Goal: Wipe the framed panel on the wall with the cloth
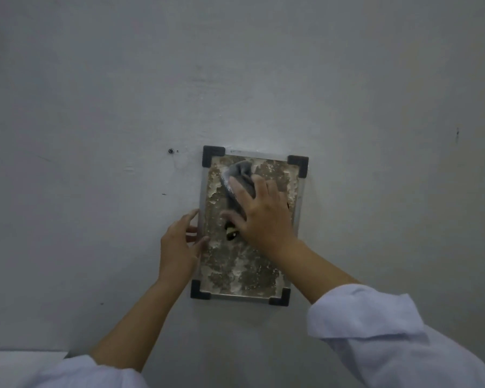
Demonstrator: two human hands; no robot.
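Upper-left of panel (244,264), small screw (170,150)

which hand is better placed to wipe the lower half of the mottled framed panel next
Right. The right hand presses the grey cloth flat on the mottled metal-framed panel, directly above its lower half. The left hand holds no cloth and grips the frame's left edge.

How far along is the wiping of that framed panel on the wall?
Done: little that shows; the panel looks mottled all over. In hand: the right hand presses the cloth flat on the upper part, and the left hand holds the left edge. Left: the lower half at least, where the blotches are plain.
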